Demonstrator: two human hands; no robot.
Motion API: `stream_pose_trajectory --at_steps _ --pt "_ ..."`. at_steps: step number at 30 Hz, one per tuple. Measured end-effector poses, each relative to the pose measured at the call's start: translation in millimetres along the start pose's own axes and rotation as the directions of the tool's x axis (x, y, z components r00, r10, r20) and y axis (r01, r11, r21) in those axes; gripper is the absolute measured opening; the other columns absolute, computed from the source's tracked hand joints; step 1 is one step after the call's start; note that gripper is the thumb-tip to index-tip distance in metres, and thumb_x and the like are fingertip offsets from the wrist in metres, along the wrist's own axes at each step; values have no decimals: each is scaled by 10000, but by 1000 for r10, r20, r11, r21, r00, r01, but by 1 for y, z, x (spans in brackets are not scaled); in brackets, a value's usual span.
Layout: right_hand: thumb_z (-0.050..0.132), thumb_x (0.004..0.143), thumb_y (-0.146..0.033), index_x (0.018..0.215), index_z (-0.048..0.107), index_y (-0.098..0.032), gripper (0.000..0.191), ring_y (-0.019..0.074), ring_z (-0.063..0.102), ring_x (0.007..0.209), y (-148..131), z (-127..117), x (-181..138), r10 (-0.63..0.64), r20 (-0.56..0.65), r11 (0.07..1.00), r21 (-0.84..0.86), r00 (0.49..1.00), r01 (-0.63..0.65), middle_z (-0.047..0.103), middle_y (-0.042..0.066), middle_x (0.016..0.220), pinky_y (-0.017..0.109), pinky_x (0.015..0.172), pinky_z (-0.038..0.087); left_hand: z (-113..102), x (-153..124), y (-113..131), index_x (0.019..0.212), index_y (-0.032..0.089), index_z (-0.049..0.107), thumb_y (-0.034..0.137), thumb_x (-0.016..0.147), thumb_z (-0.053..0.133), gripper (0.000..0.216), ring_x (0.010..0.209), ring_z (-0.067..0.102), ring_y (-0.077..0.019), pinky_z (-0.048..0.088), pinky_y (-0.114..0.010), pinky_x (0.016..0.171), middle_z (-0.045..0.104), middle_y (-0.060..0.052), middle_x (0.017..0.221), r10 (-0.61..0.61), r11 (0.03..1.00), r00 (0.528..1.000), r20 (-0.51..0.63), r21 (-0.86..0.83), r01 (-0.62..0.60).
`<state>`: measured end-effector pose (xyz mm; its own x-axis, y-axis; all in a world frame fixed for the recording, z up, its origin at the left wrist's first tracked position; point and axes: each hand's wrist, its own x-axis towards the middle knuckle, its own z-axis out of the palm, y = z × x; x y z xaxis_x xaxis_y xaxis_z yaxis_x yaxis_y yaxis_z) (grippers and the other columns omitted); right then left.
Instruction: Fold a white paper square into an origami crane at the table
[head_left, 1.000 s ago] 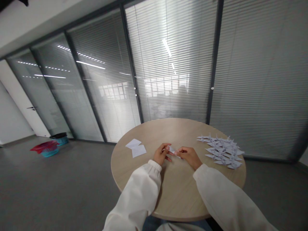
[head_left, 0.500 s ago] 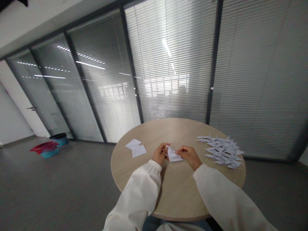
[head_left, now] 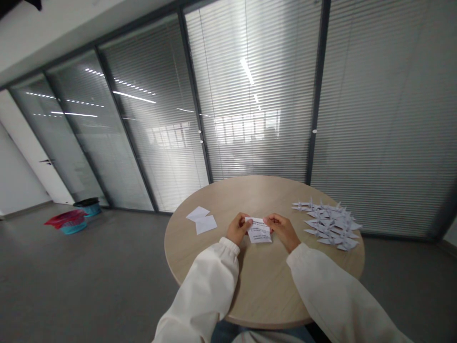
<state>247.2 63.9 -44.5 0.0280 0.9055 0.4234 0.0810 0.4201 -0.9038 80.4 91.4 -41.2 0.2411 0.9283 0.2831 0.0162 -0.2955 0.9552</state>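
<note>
A small white paper square (head_left: 259, 232) with printed lines lies flat on the round wooden table (head_left: 264, 281). My left hand (head_left: 236, 229) pinches the square's far left corner. My right hand (head_left: 283, 229) pinches its far right corner. Both arms wear cream sleeves. Two blank paper squares (head_left: 202, 220) lie to the left of my hands. A group of several folded white paper cranes (head_left: 330, 223) is spread on the table to the right.
Glass walls with closed blinds stand behind the table. On the grey floor at far left sit a teal basin with red cloth (head_left: 69, 220) and a dark bin (head_left: 87, 205).
The paper between my hands has been unfolded from a small folded shape to a triangle and then to a flat square. My hands moved slightly apart.
</note>
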Motion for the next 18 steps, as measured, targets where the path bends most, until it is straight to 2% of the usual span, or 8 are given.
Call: stream_pose_trajectory --at_steps 5,8,12,18 --pt "553 687 -511 665 586 -143 370 125 482 518 1 0 0 4 -19 1000 -18 1000 -4 555 6 560 224 484 381 0 1 -3 759 155 453 469 610 632 391 469 507 -90 356 -177 418 546 33 536 -30 999 999 17 -32 31" --pt "560 677 -508 672 585 -146 363 129 492 526 0 0 0 19 -27 1000 -14 999 -19 560 6 567 229 492 392 -1 1 -3 761 153 450 445 596 659 396 491 533 -101 389 -192 450 575 21 561 -25 998 999 30 -55 26" --pt "561 677 -500 672 581 -148 352 131 499 529 -4 0 -1 22 -35 1000 -14 999 -22 563 6 573 231 496 396 -1 1 -2 819 148 457 384 542 717 447 543 579 -131 453 -243 512 618 -2 632 -74 991 994 76 -105 81" --pt "533 729 -443 733 571 -151 294 133 505 534 -1 0 -2 -19 -26 996 -93 999 16 539 -9 568 231 502 407 -2 2 -6 822 131 511 318 476 760 465 553 590 -136 468 -253 533 628 -6 643 -106 988 990 95 -100 116"
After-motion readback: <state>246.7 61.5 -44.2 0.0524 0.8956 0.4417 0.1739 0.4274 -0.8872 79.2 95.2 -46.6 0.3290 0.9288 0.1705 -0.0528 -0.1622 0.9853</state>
